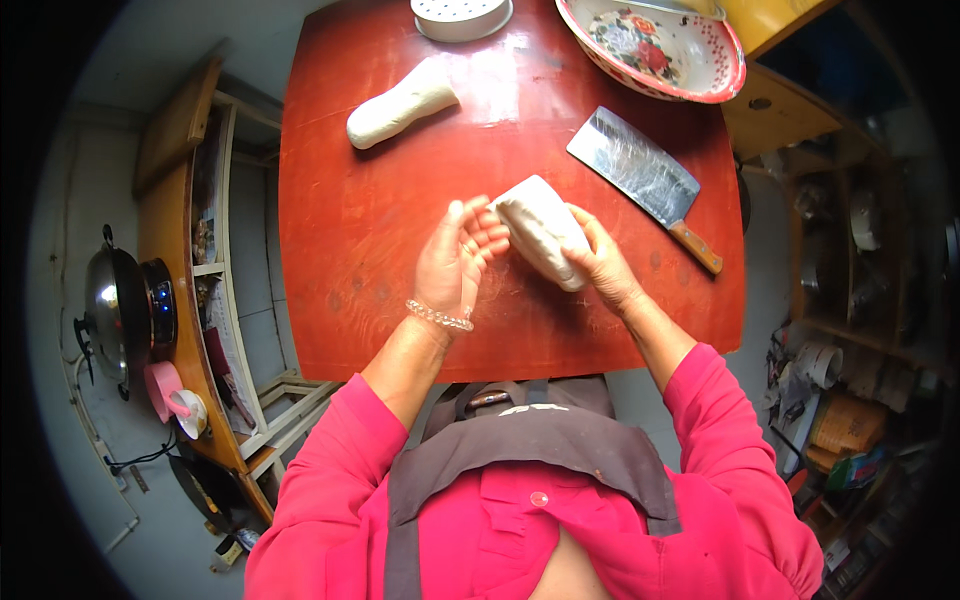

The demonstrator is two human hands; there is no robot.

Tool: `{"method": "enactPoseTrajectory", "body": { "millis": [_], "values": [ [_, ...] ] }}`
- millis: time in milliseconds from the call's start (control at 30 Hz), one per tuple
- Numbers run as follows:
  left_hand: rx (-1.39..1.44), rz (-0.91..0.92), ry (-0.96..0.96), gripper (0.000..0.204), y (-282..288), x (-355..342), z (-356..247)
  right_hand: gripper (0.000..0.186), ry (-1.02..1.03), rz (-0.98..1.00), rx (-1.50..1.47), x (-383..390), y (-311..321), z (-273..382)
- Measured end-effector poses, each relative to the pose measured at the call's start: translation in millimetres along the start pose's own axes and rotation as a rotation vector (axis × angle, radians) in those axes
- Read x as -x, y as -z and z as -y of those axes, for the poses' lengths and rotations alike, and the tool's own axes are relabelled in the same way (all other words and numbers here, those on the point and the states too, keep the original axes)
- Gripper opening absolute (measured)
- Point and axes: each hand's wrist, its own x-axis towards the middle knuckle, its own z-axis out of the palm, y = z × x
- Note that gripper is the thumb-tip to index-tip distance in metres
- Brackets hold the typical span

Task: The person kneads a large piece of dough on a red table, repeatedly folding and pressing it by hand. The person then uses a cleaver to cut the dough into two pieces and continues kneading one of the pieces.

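A thick piece of white dough (540, 230) is held at a tilt over the red table (340, 250). My right hand (603, 262) grips its right side, thumb on the near face and fingers behind. Beside its left end, my left hand (463, 250) is open, palm turned toward the dough and fingers slightly blurred. Whether those fingertips touch the dough I cannot tell. Farther off to the left lies a second dough log (402, 103). On the right a cleaver (640, 165) rests flat, its wooden handle pointing toward me.
At the far right stands a flowered enamel basin (650, 50) with a red rim. A white container with a perforated top (462, 16) is at the far edge. Left of the table, a lidded wok (115, 305) and a pink container (165, 392) stand on a wooden counter.
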Motion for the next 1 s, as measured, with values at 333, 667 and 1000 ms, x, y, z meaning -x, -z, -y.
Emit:
{"method": "enactPoseTrajectory", "body": {
  "millis": [333, 667, 1000],
  "values": [
    [-0.593, -0.28, 0.215, 0.091, 79.4, -24.1, 15.5, 0.05, -0.158, -0.282, 0.419, -37.5, -26.8, -40.1],
    [-0.835, -0.077, 0.183, 0.09, 93.6, -72.8, 30.1, 0.061, -0.203, -0.402, 0.838, -128.4, -87.0, -14.3],
    [-1.401, 0.037, -0.122, 0.076, 109.2, -79.9, -5.5, 0.022, 0.344, -0.812, 1.288, -113.6, -173.4, -30.7]
  ]
}}
